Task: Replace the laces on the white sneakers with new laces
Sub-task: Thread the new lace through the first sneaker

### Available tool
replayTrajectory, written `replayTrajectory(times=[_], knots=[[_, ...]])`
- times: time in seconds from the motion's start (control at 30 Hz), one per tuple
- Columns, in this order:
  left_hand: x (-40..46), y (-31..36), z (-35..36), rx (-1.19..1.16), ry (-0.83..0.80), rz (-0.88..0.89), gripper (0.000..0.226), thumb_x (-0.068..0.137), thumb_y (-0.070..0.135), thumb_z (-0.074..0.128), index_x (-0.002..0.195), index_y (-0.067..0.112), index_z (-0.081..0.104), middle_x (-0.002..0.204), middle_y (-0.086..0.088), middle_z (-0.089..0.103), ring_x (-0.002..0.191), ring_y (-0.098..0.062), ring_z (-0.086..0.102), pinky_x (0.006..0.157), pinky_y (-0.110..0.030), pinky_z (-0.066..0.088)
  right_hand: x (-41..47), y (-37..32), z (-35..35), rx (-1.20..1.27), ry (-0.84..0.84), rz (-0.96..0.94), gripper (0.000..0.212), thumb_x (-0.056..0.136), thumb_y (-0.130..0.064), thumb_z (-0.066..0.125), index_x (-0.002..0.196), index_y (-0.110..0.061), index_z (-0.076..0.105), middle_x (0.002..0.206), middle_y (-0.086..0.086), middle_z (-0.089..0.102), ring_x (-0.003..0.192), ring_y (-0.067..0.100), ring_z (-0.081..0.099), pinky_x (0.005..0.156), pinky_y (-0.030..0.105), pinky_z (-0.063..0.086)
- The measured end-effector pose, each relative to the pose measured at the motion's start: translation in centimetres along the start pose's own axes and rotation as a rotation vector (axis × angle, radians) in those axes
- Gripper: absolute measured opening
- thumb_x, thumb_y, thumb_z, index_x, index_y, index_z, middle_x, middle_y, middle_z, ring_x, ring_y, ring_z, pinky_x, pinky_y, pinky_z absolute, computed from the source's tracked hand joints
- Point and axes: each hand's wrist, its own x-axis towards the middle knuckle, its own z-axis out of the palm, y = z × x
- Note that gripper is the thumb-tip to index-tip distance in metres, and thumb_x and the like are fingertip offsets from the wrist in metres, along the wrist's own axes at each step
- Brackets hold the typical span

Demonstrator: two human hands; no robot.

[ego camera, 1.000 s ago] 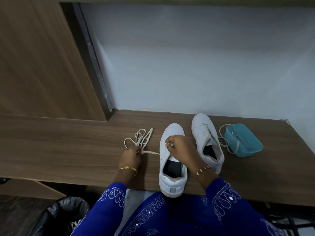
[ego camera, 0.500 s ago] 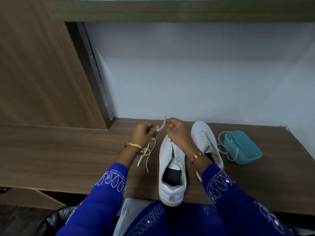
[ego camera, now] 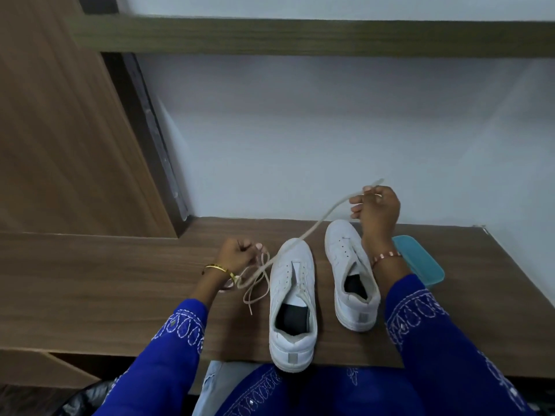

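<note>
Between our two hands a cream lace is stretching in a slanted line above the toe of the nearer sneaker. Our right hand is raised over the far sneaker, pinching one end of the lace with curled fingers, the tip poking out past the knuckles. Our left hand is hovering low over the worktop, fingers curled round the other part of the lace, whose slack is hanging in loose loops just below the wrist and trailing onto the wood.

We are judging the job to be at an early stage. The nearer sneaker, lying between our forearms, is showing open eyelets and a bare tongue, with no lace crossing it. The far sneaker, under our right wrist, is showing bare eyelets too, though we cannot tell whether a strand is lying along its tongue. A teal box is sitting beyond our right forearm, partly hidden by it. Threading both sneakers looks to be what is left.
</note>
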Motion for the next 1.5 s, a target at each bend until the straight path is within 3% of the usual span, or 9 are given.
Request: replayTrajectory(times=[0.13,0.33,0.57,0.87,1.03,1.13,1.2,1.3,1.5], knots=[[0.1,-0.2,1.2,0.018,-0.082,-0.047,0.016,0.092,0.005,0.052,0.092,-0.001,0.067,0.095,-0.002,0.066,0.075,-0.007,0.062,0.072,-0.022,0.050,0.2,0.8,-0.3,0.015,-0.029,0.035,0.013,0.095,-0.012,0.046,0.083,-0.012,0.051,0.069,0.008,0.063,0.036,0.003,0.048,0.040,0.018,0.042],[0.6,-2.8,4.3,0.501,-0.309,-0.067,0.034,0.087,0.010,0.054,0.121,0.008,0.060,0.123,-0.008,0.061,0.117,-0.022,0.054,0.102,-0.030,0.040,-0.7,1.7,-0.1,-0.028,-0.109,0.051,0.009,0.095,-0.008,0.048,0.090,-0.003,0.053,0.068,0.008,0.063,0.035,0.002,0.051,0.039,0.016,0.047],[0.0,-4.4,5.3,0.697,-0.204,0.001,0.045,0.084,0.028,0.040,0.116,0.002,0.058,0.097,-0.024,0.064,0.094,-0.037,0.058,0.081,-0.035,0.043,-1.4,2.5,0.0,-0.050,-0.199,0.088,0.016,0.094,-0.008,0.051,0.077,-0.009,0.052,0.067,0.008,0.063,0.037,0.004,0.053,0.039,0.018,0.046],[-0.1,-4.3,5.2,0.740,-0.023,-0.010,0.028,0.088,0.008,0.049,0.109,0.010,0.068,0.115,-0.012,0.065,0.108,-0.029,0.057,0.090,-0.029,0.042,-2.2,4.3,0.2,-0.193,-0.350,0.212,0.026,0.092,-0.005,0.050,0.067,-0.009,0.052,0.065,0.009,0.060,0.045,0.013,0.050,0.045,0.023,0.046],[1.0,-0.9,3.6,0.486,0.096,-0.023,0.022,0.090,0.009,0.050,0.070,0.006,0.059,0.072,-0.014,0.064,0.066,-0.025,0.058,0.065,-0.030,0.041,-2.8,5.8,-0.2,-0.712,-0.710,0.370,0.010,0.089,-0.001,0.048,0.086,-0.001,0.058,0.067,0.010,0.057,0.051,0.017,0.053,0.044,0.021,0.047],[1.6,2.5,2.7,0.344,0.050,0.047,0.036,0.090,0.003,0.049,0.056,0.014,0.043,0.055,-0.002,0.047,0.047,-0.011,0.049,0.054,-0.025,0.043,-2.7,5.3,0.4,-1.039,-0.775,0.119,0.013,0.085,-0.004,0.052,0.074,0.000,0.058,0.064,0.012,0.053,0.064,0.028,0.055,0.051,0.025,0.040],[1.8,4.9,2.2,0.304,0.025,0.112,0.034,0.091,0.005,0.051,0.059,0.014,0.043,0.056,-0.002,0.045,0.037,-0.002,0.046,0.045,-0.016,0.039,-2.7,4.2,1.3,-0.989,-0.734,-0.060,0.014,0.085,-0.009,0.055,0.072,-0.003,0.056,0.075,0.010,0.059,0.081,0.027,0.057,0.061,0.027,0.041],[1.9,8.1,1.8,0.280,-0.025,0.197,0.020,0.092,0.012,0.054,0.071,0.014,0.055,0.059,0.001,0.050,0.043,-0.007,0.048,0.047,-0.014,0.040,-2.9,1.9,2.6,-0.809,-0.752,-0.194,0.031,0.087,-0.011,0.058,0.117,-0.006,0.061,0.119,0.008,0.061,0.114,0.022,0.054,0.089,0.024,0.040],[1.8,12.1,1.2,0.199,-0.048,0.272,0.021,0.093,0.012,0.050,0.090,0.002,0.068,0.069,0.004,0.055,0.061,-0.006,0.047,0.047,-0.011,0.043,-1.9,-0.8,3.6,-0.718,-0.771,-0.279,0.021,0.089,-0.005,0.051,0.080,0.006,0.066,0.088,0.007,0.068,0.073,0.004,0.059,0.057,0.011,0.041]])
